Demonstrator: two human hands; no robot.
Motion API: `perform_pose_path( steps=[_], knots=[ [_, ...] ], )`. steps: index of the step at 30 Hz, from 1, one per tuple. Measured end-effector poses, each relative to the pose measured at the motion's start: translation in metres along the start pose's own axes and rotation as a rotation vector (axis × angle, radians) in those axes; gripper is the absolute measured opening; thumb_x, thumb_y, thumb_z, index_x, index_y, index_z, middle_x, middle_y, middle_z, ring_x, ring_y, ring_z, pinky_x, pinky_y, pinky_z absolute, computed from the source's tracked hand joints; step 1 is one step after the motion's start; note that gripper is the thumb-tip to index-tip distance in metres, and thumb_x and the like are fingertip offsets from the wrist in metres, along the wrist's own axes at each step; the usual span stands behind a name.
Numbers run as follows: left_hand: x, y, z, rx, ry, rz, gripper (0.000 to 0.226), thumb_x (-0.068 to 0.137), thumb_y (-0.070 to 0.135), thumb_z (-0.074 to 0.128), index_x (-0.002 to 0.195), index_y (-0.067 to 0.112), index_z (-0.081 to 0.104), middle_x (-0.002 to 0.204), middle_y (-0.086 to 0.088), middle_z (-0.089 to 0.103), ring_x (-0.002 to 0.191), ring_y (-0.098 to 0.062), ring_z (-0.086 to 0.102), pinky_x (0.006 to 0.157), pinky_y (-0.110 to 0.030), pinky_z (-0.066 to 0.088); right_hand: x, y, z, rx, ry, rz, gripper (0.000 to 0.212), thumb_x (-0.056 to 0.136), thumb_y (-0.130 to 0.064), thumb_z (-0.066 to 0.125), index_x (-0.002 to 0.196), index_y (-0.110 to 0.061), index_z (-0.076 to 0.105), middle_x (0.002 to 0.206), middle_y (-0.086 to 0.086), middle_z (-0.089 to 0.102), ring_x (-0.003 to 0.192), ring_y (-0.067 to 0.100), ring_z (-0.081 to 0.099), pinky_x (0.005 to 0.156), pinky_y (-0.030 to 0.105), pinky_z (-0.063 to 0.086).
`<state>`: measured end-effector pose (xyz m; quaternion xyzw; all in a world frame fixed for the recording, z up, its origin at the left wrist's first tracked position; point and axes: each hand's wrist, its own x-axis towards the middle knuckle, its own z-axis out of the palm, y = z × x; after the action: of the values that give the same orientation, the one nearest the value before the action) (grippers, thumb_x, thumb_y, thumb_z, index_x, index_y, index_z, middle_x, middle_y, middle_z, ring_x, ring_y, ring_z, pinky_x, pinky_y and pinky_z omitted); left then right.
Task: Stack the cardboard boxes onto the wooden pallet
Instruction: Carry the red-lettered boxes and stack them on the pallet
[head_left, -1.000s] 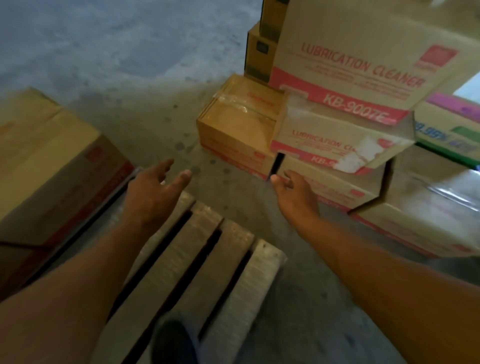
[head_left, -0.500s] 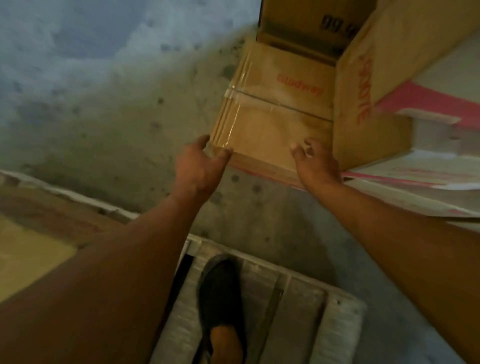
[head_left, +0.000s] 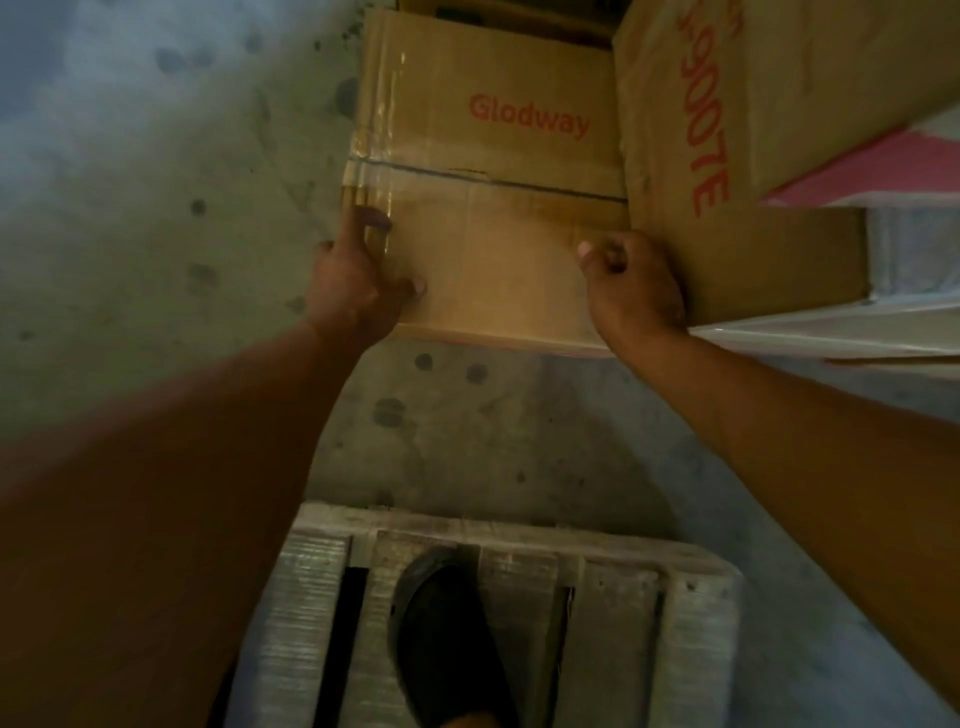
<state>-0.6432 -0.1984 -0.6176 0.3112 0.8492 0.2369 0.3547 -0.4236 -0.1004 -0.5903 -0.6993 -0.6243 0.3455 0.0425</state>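
Observation:
A taped brown cardboard box marked "Glodway" (head_left: 488, 171) lies on the concrete floor ahead of me. My left hand (head_left: 358, 280) holds its near left corner, thumb on the top and fingers down the left side. My right hand (head_left: 631, 291) rests with curled fingers on the box's near right top, against a taller box (head_left: 737, 156) with red print. The wooden pallet (head_left: 519, 613) lies at the bottom of the view, its slats running away from me.
My dark shoe (head_left: 447, 639) stands on the pallet. More cartons with pink and white print (head_left: 883, 249) pile up at the right. Bare stained concrete floor (head_left: 156, 182) stretches to the left and between the pallet and the box.
I have leaned closer and the view has tilted down. Both hands moved from reaching over the pallet onto the near corners of the Glodway box. The box on the pallet's left has left the view.

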Motion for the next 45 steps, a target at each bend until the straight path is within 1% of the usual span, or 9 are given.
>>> perform_pose_path(
  steps=[6, 16, 21, 26, 27, 32, 40, 42, 45],
  knots=[
    [-0.008, -0.013, 0.004, -0.109, 0.07, -0.011, 0.072, 0.069, 0.037, 0.08, 0.125, 0.019, 0.038, 0.11, -0.007, 0.054, 0.101, -0.037, 0.061, 0.079, -0.048, 0.055, -0.006, 0.016, -0.015, -0.107, 0.007, 0.007, 0.052, 0.1, -0.041, 0.053, 0.145, -0.014, 0.049, 0.144, 0.011, 0.054, 0.132, 0.03, 0.048, 0.103, 0.032, 0.037],
    [-0.004, -0.023, 0.005, -0.271, 0.072, -0.202, 0.114, 0.072, 0.037, 0.088, 0.153, 0.011, 0.012, 0.149, -0.016, 0.039, 0.131, -0.032, 0.046, 0.103, -0.037, 0.043, -0.031, 0.04, 0.0, -0.263, 0.109, 0.057, 0.061, 0.095, -0.047, 0.059, 0.139, -0.008, 0.046, 0.144, 0.017, 0.05, 0.136, 0.034, 0.042, 0.105, 0.037, 0.033],
    [-0.002, -0.028, 0.003, -0.341, 0.015, -0.211, 0.124, 0.069, 0.038, 0.089, 0.155, 0.011, 0.003, 0.155, -0.016, 0.033, 0.135, -0.032, 0.044, 0.107, -0.048, 0.045, -0.042, 0.047, 0.009, -0.26, 0.158, 0.135, 0.071, 0.095, -0.047, 0.06, 0.144, 0.0, 0.039, 0.144, 0.021, 0.047, 0.136, 0.037, 0.041, 0.106, 0.039, 0.032],
    [-0.001, -0.031, 0.001, -0.387, -0.072, -0.175, 0.091, 0.074, 0.036, 0.086, 0.145, 0.01, 0.037, 0.134, -0.011, 0.059, 0.117, -0.03, 0.062, 0.086, -0.049, 0.057, -0.04, 0.036, 0.012, -0.094, 0.128, 0.198, 0.088, 0.089, -0.054, 0.064, 0.153, -0.002, 0.03, 0.157, 0.019, 0.036, 0.145, 0.034, 0.031, 0.118, 0.039, 0.026],
    [-0.001, -0.032, 0.0, -0.385, -0.082, -0.168, 0.082, 0.075, 0.036, 0.085, 0.141, 0.011, 0.044, 0.13, -0.011, 0.062, 0.114, -0.03, 0.064, 0.073, -0.031, 0.049, -0.039, 0.034, 0.009, -0.079, 0.142, 0.201, 0.088, 0.088, -0.054, 0.065, 0.153, -0.004, 0.031, 0.157, 0.017, 0.036, 0.146, 0.033, 0.029, 0.118, 0.039, 0.026],
    [0.002, -0.052, -0.019, -0.469, -0.091, -0.225, 0.077, 0.076, 0.034, 0.084, 0.14, 0.011, 0.048, 0.13, -0.012, 0.063, 0.116, -0.033, 0.063, 0.079, -0.035, 0.055, -0.037, 0.029, 0.009, -0.007, 0.159, 0.201, 0.081, 0.085, -0.054, 0.068, 0.148, -0.011, 0.041, 0.15, 0.014, 0.046, 0.14, 0.032, 0.038, 0.114, 0.038, 0.031],
    [-0.038, -0.11, -0.073, -0.559, -0.072, -0.385, 0.081, 0.067, 0.034, 0.083, 0.137, 0.027, 0.043, 0.114, 0.009, 0.063, 0.1, -0.013, 0.062, 0.08, -0.039, 0.047, -0.034, 0.001, 0.039, 0.233, -0.174, 0.183, 0.084, 0.082, -0.067, 0.065, 0.149, -0.019, 0.044, 0.155, 0.009, 0.038, 0.14, 0.029, 0.039, 0.109, 0.036, 0.034],
    [-0.057, -0.121, -0.08, -0.584, -0.046, -0.405, 0.076, 0.074, 0.034, 0.082, 0.139, 0.032, 0.043, 0.115, 0.011, 0.062, 0.103, -0.012, 0.061, 0.083, -0.043, 0.046, -0.039, -0.011, 0.04, 0.294, -0.196, 0.142, 0.074, 0.083, -0.061, 0.069, 0.143, -0.022, 0.051, 0.139, 0.003, 0.051, 0.129, 0.015, 0.051, 0.1, 0.027, 0.043],
    [-0.082, -0.118, -0.095, -0.643, 0.08, -0.44, 0.061, 0.072, 0.048, 0.081, 0.126, 0.041, 0.055, 0.113, 0.016, 0.065, 0.106, -0.011, 0.059, 0.081, -0.039, 0.044, -0.046, -0.028, 0.027, 0.416, -0.25, 0.039, 0.048, 0.086, -0.049, 0.073, 0.126, -0.025, 0.063, 0.098, -0.016, 0.063, 0.075, -0.015, 0.064, 0.062, 0.007, 0.05]
  ],
)
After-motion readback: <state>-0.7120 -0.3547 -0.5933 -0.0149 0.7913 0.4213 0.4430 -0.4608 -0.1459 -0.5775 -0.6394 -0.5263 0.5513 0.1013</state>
